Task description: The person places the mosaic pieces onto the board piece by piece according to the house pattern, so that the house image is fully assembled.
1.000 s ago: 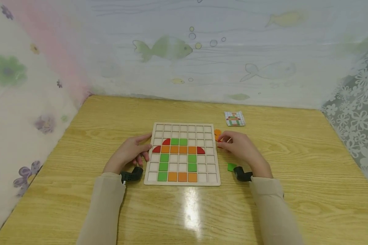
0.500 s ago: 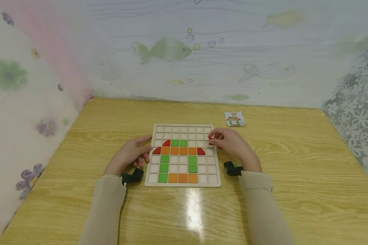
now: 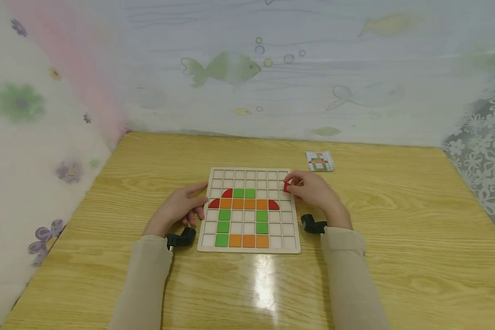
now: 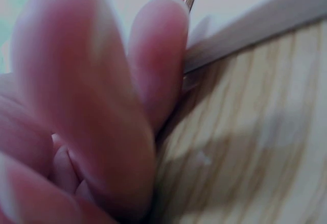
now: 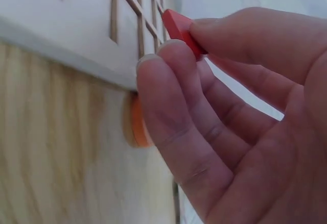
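Thumb and fingers of my right hand [image 3: 315, 192] pinch a small red tile [image 3: 287, 186] over the right edge of a wooden grid board [image 3: 247, 250]. In the right wrist view the red tile [image 5: 180, 29] is held tilted above the board; its full outline is partly hidden by the thumb. My left hand [image 3: 176, 210] rests at the board's left edge, its fingertips touching the side. Green squares [image 3: 244, 193], orange squares [image 3: 244, 204] and red rounded-corner tiles [image 3: 273, 205] lie in the board's cells.
A small pattern card [image 3: 319, 161] lies beyond the board's right corner. Beside the board, under my right hand, lies an orange round-edged piece [image 5: 139, 122]. Black wrist devices [image 3: 312, 224] sit close to the board on both sides. A painted wall [image 3: 231, 105] borders the table's far edge.
From the table beside the board, my right hand has brought the red tile left to the board's right edge. The loose orange and green pieces there are now hidden. My left hand stays put.
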{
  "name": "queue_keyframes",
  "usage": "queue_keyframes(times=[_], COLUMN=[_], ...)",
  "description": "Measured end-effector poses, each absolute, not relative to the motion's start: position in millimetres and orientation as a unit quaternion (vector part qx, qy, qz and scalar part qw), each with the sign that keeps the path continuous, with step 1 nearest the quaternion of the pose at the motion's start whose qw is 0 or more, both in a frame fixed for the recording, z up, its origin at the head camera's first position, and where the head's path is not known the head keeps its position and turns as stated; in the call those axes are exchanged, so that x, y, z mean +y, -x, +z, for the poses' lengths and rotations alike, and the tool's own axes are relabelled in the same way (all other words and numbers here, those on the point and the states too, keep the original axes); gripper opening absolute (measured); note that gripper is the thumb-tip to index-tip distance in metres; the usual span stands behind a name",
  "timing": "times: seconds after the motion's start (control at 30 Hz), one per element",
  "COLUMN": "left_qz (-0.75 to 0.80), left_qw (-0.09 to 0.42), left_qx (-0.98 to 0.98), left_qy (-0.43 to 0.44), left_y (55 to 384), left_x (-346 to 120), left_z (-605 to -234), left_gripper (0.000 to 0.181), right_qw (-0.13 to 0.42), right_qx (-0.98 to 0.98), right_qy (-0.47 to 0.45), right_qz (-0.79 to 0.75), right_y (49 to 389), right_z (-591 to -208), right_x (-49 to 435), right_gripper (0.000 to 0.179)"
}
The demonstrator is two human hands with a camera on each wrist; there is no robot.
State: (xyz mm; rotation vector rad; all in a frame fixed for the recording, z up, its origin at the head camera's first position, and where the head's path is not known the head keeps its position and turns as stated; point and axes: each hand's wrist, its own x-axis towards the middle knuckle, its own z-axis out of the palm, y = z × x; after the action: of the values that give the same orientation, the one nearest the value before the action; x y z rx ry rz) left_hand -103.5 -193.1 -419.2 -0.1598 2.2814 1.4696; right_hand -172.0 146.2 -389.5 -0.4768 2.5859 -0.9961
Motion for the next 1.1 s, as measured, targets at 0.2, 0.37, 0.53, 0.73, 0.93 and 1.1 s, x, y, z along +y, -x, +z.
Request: queue_keyframes(times=[0.2, 0.37, 0.53, 0.73, 0.93, 1.1], left_qz=[0.522, 0.521, 0.523, 0.525, 0.522, 0.526], left_qw=[0.210, 0.212, 0.217, 0.218, 0.214, 0.215], left_qx=[0.825, 0.825, 0.822, 0.821, 0.824, 0.821], left_qy=[0.057, 0.055, 0.060, 0.062, 0.059, 0.064], left_y=[103.5, 103.4, 103.8, 104.6, 105.2, 105.1], left_x=[-193.6, -194.0, -192.9, -192.8, -193.2, -193.6], left_z=[-418.6, -418.2, -417.6, -418.1, -419.1, -419.7], left_gripper=[0.052, 0.053, 0.052, 0.052, 0.052, 0.052], right_qw=[0.155, 0.151, 0.146, 0.132, 0.123, 0.122], right_qx=[0.906, 0.908, 0.909, 0.910, 0.915, 0.916], right_qy=[0.181, 0.192, 0.201, 0.222, 0.232, 0.234], right_qz=[-0.349, -0.341, -0.334, -0.325, -0.307, -0.302], right_y=[170.1, 168.9, 168.8, 168.0, 167.0, 165.7], right_z=[-393.7, -396.9, -399.5, -403.0, -403.3, -402.2], right_x=[130.6, 121.5, 116.1, 108.2, 102.7, 99.1], right_gripper=[0.019, 0.017, 0.015, 0.015, 0.014, 0.013])
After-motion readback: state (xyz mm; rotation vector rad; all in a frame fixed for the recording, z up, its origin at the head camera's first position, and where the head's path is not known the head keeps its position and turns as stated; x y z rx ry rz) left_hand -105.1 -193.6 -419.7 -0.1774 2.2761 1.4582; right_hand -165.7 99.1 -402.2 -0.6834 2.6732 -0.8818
